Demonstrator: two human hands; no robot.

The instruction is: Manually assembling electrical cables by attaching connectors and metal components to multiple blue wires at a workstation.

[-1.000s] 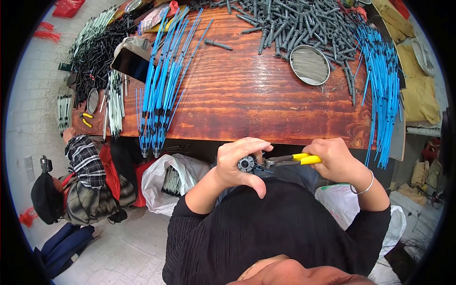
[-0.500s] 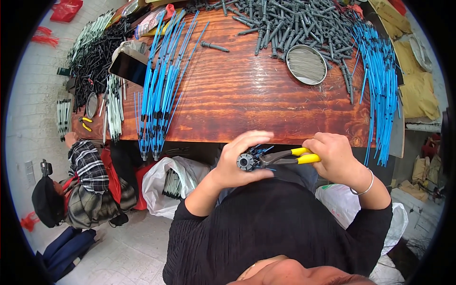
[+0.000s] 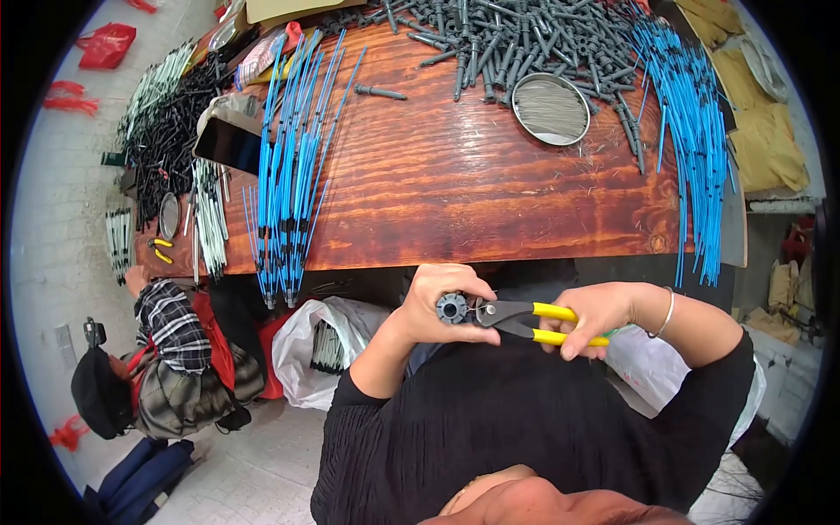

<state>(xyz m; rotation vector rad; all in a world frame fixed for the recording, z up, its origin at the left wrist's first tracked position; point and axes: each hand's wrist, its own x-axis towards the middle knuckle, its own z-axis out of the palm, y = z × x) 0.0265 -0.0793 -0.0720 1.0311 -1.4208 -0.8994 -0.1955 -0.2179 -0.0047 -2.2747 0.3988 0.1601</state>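
Close to the body, the left hand (image 3: 437, 306) has its fingers pinching a small dark round part (image 3: 452, 308) just below the tabletop (image 3: 472, 184) edge, and the right hand (image 3: 599, 315) has its fingers wrapped around the yellow-handled pliers (image 3: 525, 318), whose nose meets the part. Under the edge lies a white plastic bag (image 3: 306, 350) on the grey floor. On the wooden tabletop lie blue rods (image 3: 289, 201) at left, more blue rods (image 3: 691, 149) at right, a round metal dish (image 3: 550, 108) and, farthest, a heap of dark grey pieces (image 3: 516, 35)

Dark grey round plastic fitting (image 3: 452, 308) against yellow-handled pliers (image 3: 525, 319), below table edge.
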